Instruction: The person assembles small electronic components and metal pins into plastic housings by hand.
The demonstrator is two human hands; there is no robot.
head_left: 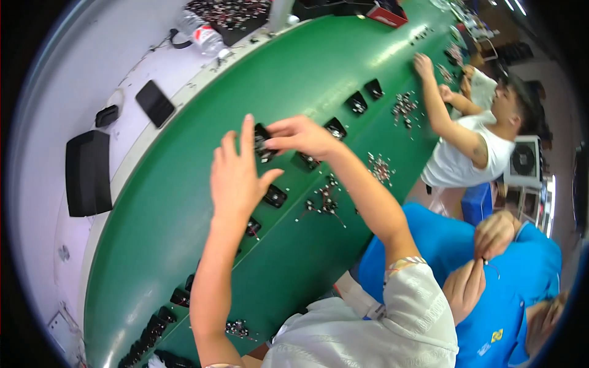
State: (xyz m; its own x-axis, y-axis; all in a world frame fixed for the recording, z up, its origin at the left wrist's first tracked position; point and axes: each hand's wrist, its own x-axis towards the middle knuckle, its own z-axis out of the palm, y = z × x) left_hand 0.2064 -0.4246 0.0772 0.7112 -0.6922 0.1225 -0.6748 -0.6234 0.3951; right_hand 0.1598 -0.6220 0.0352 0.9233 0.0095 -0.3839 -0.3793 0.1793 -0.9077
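Near the middle of the green work surface (178,202), a small black plastic housing (262,150) sits between my two hands. My right hand (305,136) reaches in from the right, its fingertips pinched at the housing's edge. Beside it, my left hand (236,181) has its fingers stretched upward and its thumb out; the index finger lies along the housing's left side. Whether that finger touches it I cannot tell. Small pale and metallic pieces show inside the housing, too small to name. Similar black housings (275,196) lie in a row running beneath my hands.
Piles of small wired parts (325,199) lie right of the row. A co-worker in blue (417,233) holds something small close on my right; a person in white (472,147) works farther along. A phone (154,103) and a bottle (205,37) rest on the left ledge.
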